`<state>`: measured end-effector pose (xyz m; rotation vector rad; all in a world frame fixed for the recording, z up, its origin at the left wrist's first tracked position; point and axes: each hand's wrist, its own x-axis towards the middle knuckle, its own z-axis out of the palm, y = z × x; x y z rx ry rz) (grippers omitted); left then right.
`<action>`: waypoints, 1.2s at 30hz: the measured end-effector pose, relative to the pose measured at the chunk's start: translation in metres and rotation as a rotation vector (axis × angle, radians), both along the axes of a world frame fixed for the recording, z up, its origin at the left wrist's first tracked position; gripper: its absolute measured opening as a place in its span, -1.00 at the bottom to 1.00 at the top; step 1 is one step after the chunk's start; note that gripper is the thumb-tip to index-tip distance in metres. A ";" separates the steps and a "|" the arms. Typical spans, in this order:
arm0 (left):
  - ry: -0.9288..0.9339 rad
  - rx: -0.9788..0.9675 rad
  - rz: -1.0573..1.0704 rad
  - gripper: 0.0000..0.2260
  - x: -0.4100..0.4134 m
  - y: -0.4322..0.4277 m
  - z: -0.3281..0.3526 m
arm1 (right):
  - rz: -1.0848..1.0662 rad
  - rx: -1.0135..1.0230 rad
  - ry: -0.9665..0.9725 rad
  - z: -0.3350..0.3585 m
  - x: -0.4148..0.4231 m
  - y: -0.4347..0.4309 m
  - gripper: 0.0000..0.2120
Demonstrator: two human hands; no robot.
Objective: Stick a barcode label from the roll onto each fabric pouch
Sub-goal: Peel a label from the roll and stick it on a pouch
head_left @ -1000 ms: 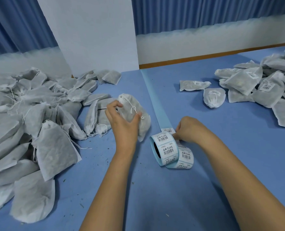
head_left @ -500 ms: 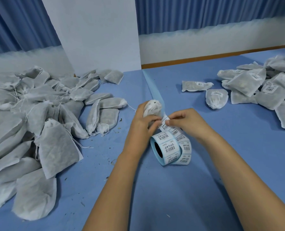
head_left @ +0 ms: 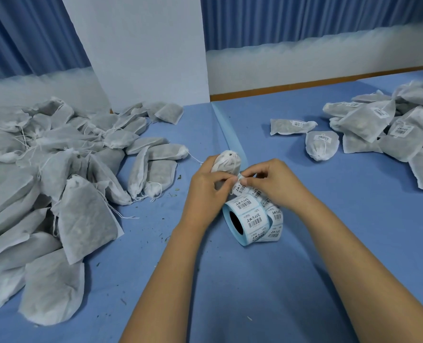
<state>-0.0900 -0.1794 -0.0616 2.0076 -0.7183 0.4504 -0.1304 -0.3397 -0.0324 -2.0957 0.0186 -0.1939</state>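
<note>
While gripping a stuffed drawstring pouch [head_left: 226, 161] with left hand [head_left: 205, 190], pinching barcode label [head_left: 240, 188] with right hand [head_left: 272, 184] above label roll [head_left: 250, 219]; blue tabletop [head_left: 255, 293] showing between forearms at six o'clock.

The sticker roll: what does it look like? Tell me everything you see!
The roll is paper: pale blue backing carrying white labels with black barcodes and writing, wound round a dark hollow core. It stands on edge on the blue table. Its loose strip loops up to the right hand, which pinches it beside the pouch the left hand holds.
</note>
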 end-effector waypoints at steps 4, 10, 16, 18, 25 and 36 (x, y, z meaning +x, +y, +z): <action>0.021 -0.070 0.110 -0.92 -0.001 -0.001 0.001 | -0.015 0.023 -0.001 -0.001 0.002 -0.001 -0.90; 0.162 -0.438 0.455 -0.90 0.008 0.017 0.008 | -0.179 -0.119 0.098 -0.012 0.006 -0.012 -0.90; -0.171 -0.260 0.299 -0.95 -0.002 0.010 0.009 | -0.057 0.147 -0.118 0.003 0.000 0.004 -0.73; -0.279 -0.126 0.174 -0.95 -0.005 0.006 0.009 | 0.014 0.288 -0.070 0.005 -0.004 0.012 -0.69; -0.416 0.024 0.047 -0.94 -0.008 0.002 0.008 | -0.069 0.450 0.044 0.003 0.000 0.012 -0.74; 0.087 -0.315 0.155 -0.81 -0.007 0.012 0.017 | -0.219 0.284 -0.241 0.013 -0.002 -0.004 -0.72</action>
